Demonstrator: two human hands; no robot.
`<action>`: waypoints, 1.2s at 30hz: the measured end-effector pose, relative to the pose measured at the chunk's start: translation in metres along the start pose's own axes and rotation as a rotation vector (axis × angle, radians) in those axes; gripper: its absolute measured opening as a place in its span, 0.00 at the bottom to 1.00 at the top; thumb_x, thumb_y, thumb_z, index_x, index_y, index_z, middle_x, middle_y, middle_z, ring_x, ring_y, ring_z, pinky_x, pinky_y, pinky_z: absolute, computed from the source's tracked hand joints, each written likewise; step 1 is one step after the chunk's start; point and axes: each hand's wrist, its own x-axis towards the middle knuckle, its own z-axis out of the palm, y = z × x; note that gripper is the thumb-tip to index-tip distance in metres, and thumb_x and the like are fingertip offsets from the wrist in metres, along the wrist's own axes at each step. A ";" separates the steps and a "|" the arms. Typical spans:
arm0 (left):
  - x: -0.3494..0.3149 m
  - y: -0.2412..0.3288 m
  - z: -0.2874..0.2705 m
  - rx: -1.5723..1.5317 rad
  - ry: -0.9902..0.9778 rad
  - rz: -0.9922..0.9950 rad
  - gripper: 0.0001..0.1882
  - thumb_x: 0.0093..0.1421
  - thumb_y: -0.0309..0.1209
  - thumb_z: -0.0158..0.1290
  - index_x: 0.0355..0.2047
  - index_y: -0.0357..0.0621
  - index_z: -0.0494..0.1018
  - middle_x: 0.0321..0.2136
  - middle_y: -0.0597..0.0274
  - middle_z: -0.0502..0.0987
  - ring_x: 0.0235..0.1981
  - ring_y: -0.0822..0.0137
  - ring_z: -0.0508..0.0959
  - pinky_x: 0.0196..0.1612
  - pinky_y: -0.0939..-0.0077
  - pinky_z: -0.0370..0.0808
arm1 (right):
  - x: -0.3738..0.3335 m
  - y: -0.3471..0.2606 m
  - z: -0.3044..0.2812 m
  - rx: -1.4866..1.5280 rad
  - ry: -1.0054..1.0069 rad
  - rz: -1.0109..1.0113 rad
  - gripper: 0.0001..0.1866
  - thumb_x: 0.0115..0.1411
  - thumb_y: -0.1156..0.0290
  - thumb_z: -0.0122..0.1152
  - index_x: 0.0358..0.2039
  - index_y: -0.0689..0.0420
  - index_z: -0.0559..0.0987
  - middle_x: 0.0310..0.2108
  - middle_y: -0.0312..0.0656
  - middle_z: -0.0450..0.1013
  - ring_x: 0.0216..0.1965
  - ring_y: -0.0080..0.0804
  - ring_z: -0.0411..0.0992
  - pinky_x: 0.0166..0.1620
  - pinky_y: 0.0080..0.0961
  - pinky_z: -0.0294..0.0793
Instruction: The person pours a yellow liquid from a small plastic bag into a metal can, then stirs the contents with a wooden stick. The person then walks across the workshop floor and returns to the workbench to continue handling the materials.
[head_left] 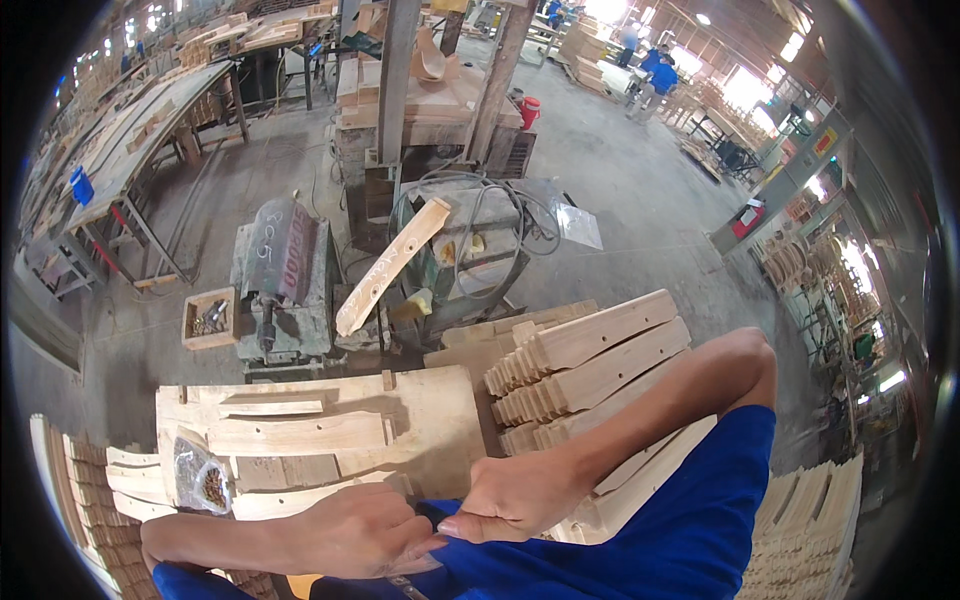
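My left hand point(362, 530) and my right hand point(520, 497) meet close in front of my blue shirt point(650, 530). The fingers of both are curled closed. A small dark bit shows between them, too small to name. Under the left fingers is a thin, greyish strip point(405, 587) whose kind I cannot tell. Just beyond the hands, a plywood board point(440, 410) bears several shaped wooden slats point(300, 435) with small holes. At its left lies a clear plastic bag point(200, 475) of small brass-coloured pieces, perhaps screws.
Stacks of curved wooden slats point(590, 335) rise right of the board, with more at the lower right point(805, 520) and lower left point(85, 490). Ahead stand a motor point(285, 250), a wooden box point(211, 318) of metal parts and a leaning slat point(393, 265). People point(655, 78) work far off.
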 end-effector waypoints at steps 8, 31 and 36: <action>-0.001 0.010 0.014 -0.124 -0.038 -0.032 0.16 0.58 0.37 0.57 0.19 0.43 0.68 0.14 0.63 0.63 0.16 0.64 0.67 0.22 0.70 0.66 | -0.024 0.006 0.011 0.084 -0.001 -0.001 0.28 0.68 0.61 0.44 0.13 0.65 0.65 0.10 0.55 0.60 0.13 0.53 0.56 0.20 0.40 0.59; 0.019 -0.018 -0.018 -0.339 -0.153 -0.436 0.11 0.62 0.35 0.51 0.32 0.38 0.70 0.21 0.48 0.72 0.23 0.46 0.74 0.26 0.58 0.71 | 0.015 -0.010 -0.031 -0.980 0.188 -0.236 0.17 0.55 0.59 0.58 0.21 0.58 0.67 0.12 0.41 0.66 0.12 0.40 0.67 0.15 0.33 0.64; 0.015 -0.007 -0.022 -0.449 -0.292 -0.248 0.14 0.62 0.38 0.52 0.32 0.37 0.70 0.22 0.49 0.71 0.25 0.49 0.74 0.28 0.60 0.71 | 0.013 -0.016 -0.024 -0.682 0.075 -0.297 0.24 0.61 0.48 0.56 0.21 0.56 0.68 0.09 0.40 0.65 0.11 0.44 0.67 0.14 0.35 0.65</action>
